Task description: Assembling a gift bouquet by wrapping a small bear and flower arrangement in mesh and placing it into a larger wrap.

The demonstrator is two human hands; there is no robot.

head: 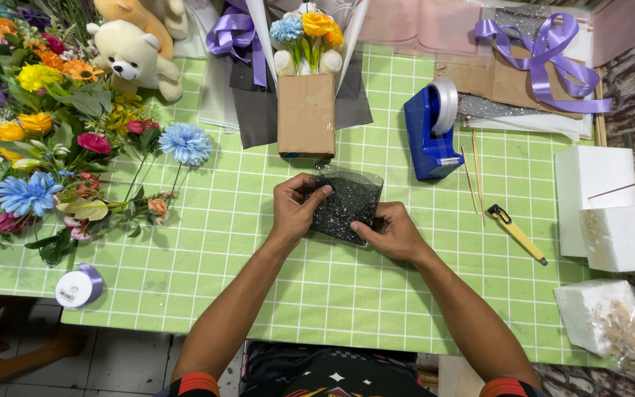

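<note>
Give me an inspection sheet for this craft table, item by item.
Surface: green checked tablecloth.
Job's things: black glittery mesh sheet, lying on the cloth.
Clutter: heap of artificial flowers, cream teddy bear, cardboard box with flowers, blue tape dispenser, yellow utility knife, white foam blocks, purple ribbon spool.
Grippers: left hand and right hand both pinch the mesh.
Cables: nothing seen.
Surroundings: tiled floor below.

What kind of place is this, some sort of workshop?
Probably a florist's or gift-bouquet craft table: artificial flowers lie heaped at one side, purple ribbon and white foam blocks sit nearby, and a teddy bear.
</note>
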